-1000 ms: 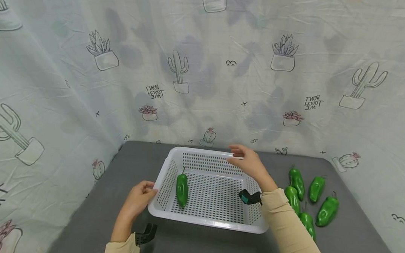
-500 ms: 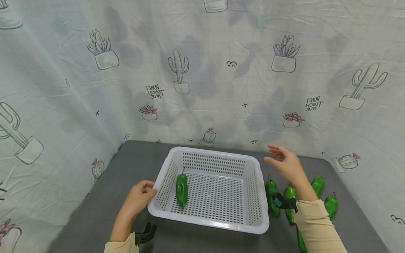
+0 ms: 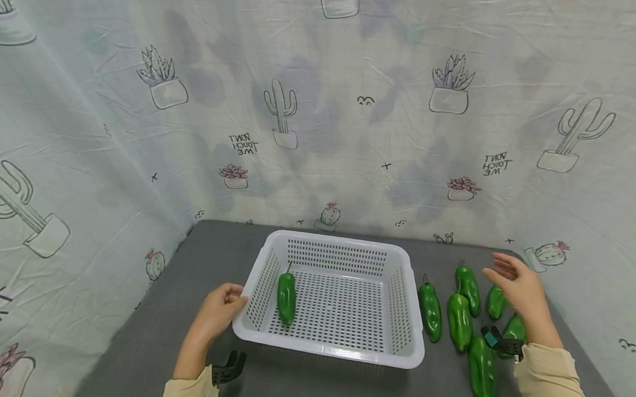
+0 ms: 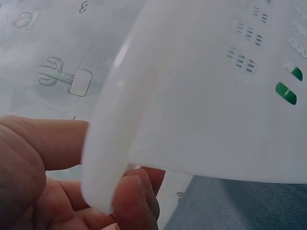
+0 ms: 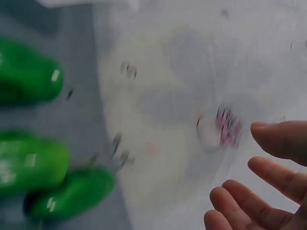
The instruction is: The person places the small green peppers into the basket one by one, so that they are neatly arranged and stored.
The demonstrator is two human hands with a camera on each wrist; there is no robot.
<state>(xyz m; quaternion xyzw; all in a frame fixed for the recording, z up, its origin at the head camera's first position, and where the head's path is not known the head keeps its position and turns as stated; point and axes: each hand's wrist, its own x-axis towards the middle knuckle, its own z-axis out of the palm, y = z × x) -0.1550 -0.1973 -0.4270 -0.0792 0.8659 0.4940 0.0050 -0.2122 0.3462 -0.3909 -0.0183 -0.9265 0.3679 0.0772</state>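
Observation:
My left hand [image 3: 218, 309] grips the left rim of a white plastic basket [image 3: 333, 349] with slotted walls. In the left wrist view, the thumb and curled fingers [image 4: 134, 201] pinch the basket's rounded rim [image 4: 112, 129] between them. One green pepper [image 3: 286, 299] lies inside the basket near its left wall. My right hand [image 3: 524, 293] hovers over the right side of the table, its fingers relaxed and apart, holding nothing. Beneath and beside it lie several green peppers, among them a pepper [image 3: 496, 301] partly covered by the hand and another [image 3: 514, 332] partly behind the wrist.
The grey table [image 3: 299, 387] carries the basket at its middle. Right of the basket lie a slim pepper [image 3: 429, 312], a lighter one [image 3: 459, 322], one behind it [image 3: 468, 288] and one nearer the front [image 3: 483, 371]. A cactus-print curtain [image 3: 331, 134] stands behind and at both sides.
My right hand has moved from over the basket's right side rightward to above the peppers, uncovering some nearer the basket. The left hand and the basket have stayed in place.

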